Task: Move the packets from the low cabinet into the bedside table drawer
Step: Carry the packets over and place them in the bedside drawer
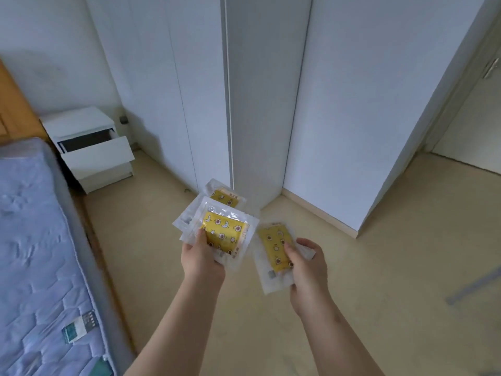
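My left hand (202, 257) grips a fanned stack of clear packets (221, 226) with yellow patterned inserts, thumb on top. My right hand (307, 263) holds another such packet (272, 253) just to the right, thumb pressed on its face. Both hands are held out over the floor in front of me. The white bedside table (81, 123) stands at the far left against the wall. Its top drawer (97, 153) is pulled open and the inside looks dark. The low cabinet is not in view.
A bed with a plastic-wrapped blue mattress (38, 240) fills the left side, right beside the bedside table. A tall white wardrobe (260, 104) stands ahead with its corner toward me. A door (471, 118) is at the far right. Beige floor (151, 226) lies between me and the table.
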The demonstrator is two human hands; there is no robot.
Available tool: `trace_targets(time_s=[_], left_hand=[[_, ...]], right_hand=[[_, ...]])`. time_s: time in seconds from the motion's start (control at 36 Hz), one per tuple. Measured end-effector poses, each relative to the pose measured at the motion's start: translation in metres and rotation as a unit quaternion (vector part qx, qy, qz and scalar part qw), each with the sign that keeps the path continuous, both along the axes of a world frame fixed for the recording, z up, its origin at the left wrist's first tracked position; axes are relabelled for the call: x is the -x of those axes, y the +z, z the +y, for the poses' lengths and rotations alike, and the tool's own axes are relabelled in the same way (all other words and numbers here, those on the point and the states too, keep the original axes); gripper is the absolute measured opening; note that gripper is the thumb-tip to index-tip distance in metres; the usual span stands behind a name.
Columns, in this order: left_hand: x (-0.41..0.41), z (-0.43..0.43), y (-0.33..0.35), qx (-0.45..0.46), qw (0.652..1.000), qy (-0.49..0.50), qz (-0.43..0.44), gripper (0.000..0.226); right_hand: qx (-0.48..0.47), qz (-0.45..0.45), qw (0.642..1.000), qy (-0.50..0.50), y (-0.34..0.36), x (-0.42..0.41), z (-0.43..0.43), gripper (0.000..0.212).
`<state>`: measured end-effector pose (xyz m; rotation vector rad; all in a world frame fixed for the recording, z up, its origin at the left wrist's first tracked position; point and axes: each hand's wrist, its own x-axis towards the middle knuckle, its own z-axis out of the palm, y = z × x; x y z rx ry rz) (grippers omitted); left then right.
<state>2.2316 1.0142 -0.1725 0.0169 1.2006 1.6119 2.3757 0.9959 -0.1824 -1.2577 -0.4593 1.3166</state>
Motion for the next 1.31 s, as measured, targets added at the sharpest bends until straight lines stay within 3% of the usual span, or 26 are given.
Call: trace_targets(time_s=[0.19,0.42,0.56,0.67,0.75,0.81,0.92,1.06,1.19,1.28,1.31], left_hand=[[0.031,0.084,0.005,0.036,0.998,-0.002,0.049,0.013],[0.118,0.150,-0.015,0.075,0.980,-0.042,0.180,0.010],[0.200,0.202,-0.014,0.095,0.944,-0.111,0.295,0.022],[0.267,0.241,-0.003,0.101,0.919,-0.158,0.347,0.033],[0.312,0.272,0.003,0.101,0.917,-0.122,0.366,0.019],[0.334,0.289,-0.001,0.123,0.927,-0.062,0.349,0.007],[0.368,0.323,-0.013,0.193,0.932,0.061,0.300,0.018],[0.418,0.386,-0.028,0.217,0.928,0.149,0.264,0.015],[0.464,0.459,-0.038,0.200,0.954,0.147,0.171,0.029],[0.492,0.508,-0.028,0.166,0.972,0.113,0.123,0.013],[0.502,0.522,-0.023,0.152,0.976,0.109,0.111,0.009]], right_hand=[[-0.010,0.016,1.000,-0.009,-0.002,0.024,0.127,0.028],[0.026,0.015,0.980,0.199,-0.012,0.128,0.220,0.029],[0.036,-0.013,0.969,0.245,-0.008,0.207,0.282,0.004],[0.025,-0.037,0.962,0.269,0.000,0.275,0.326,0.032],[-0.010,-0.049,0.954,0.295,0.005,0.319,0.357,0.028],[-0.013,-0.045,0.947,0.317,0.003,0.345,0.372,0.031],[0.022,-0.035,0.934,0.355,-0.008,0.393,0.397,0.037],[0.036,-0.030,0.916,0.398,-0.017,0.454,0.455,0.036],[0.045,-0.002,0.903,0.428,-0.026,0.506,0.528,0.024],[0.054,0.002,0.892,0.448,-0.029,0.538,0.584,0.015],[0.053,-0.005,0.888,0.457,-0.028,0.550,0.602,0.023]])
